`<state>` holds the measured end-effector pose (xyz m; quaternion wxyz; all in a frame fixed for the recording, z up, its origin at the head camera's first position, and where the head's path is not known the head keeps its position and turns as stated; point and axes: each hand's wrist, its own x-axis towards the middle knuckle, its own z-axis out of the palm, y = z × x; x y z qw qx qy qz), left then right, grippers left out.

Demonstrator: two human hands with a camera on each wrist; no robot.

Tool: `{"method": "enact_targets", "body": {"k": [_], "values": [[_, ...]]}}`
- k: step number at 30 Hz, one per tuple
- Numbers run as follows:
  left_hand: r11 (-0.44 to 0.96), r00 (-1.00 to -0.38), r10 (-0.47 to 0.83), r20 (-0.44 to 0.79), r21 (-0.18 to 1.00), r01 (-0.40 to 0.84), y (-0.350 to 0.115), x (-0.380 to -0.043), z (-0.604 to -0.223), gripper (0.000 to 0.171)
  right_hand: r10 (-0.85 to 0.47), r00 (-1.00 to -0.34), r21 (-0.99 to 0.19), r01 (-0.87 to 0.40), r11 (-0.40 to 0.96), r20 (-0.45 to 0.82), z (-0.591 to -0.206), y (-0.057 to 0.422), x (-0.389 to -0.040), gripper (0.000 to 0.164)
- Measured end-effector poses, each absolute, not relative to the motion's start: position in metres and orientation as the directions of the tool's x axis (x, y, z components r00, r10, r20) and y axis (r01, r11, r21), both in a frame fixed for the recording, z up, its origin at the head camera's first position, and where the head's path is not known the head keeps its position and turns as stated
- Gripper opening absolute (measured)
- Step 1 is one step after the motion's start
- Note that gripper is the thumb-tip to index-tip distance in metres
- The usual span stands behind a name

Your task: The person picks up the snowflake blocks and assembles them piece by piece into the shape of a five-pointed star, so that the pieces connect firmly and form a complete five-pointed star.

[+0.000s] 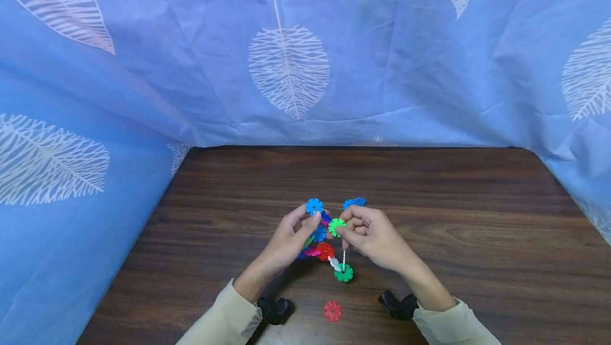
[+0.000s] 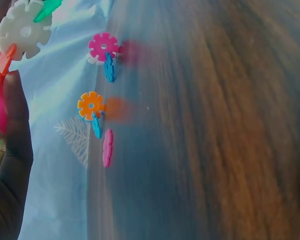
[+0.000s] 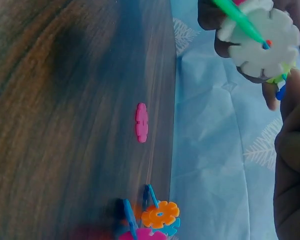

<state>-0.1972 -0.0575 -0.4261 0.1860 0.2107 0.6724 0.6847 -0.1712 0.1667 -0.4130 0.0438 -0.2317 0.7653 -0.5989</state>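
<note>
My left hand [image 1: 291,236] grips a linked cluster of notched plastic discs, its thumb on a blue disc [image 1: 314,206]. Opposite it, my right hand [image 1: 374,236] pinches a bright green disc [image 1: 337,227] at the cluster's right side. A red disc [image 1: 326,251] and a dark green disc [image 1: 343,272] hang from the lower part. A white disc, edge-on in the head view, faces the camera in the left wrist view [image 2: 25,30] and the right wrist view [image 3: 270,42]. Fingers cover parts of the cluster.
A loose red disc [image 1: 332,311] lies on the wooden table [image 1: 229,175] near the front. Joined blue discs [image 1: 354,203] lie beyond my right hand. Joined pink-and-blue [image 2: 104,47] and orange-and-blue discs [image 2: 91,106] show in the left wrist view. Blue leaf-patterned cloth [image 1: 358,69] hangs behind.
</note>
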Motion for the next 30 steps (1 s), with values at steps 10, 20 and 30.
{"method": "enact_targets", "body": {"k": [10,20,30], "values": [[-0.054,-0.878,0.470,0.088,0.996,0.071,-0.052,-0.192,-0.429,0.037,-0.392,-0.892,-0.943,-0.300,0.143,0.224,-0.415,0.164,-0.169,0.007],[-0.076,-0.873,0.482,0.069,0.996,0.036,-0.043,-0.186,-0.437,0.042,-0.399,-0.895,-0.935,-0.294,0.198,0.197,-0.415,0.169,-0.170,0.010],[-0.108,-0.866,0.497,0.044,0.994,-0.012,-0.041,-0.186,-0.440,0.044,-0.392,-0.892,-0.934,-0.312,0.174,0.225,-0.419,0.172,-0.172,0.010]]}}
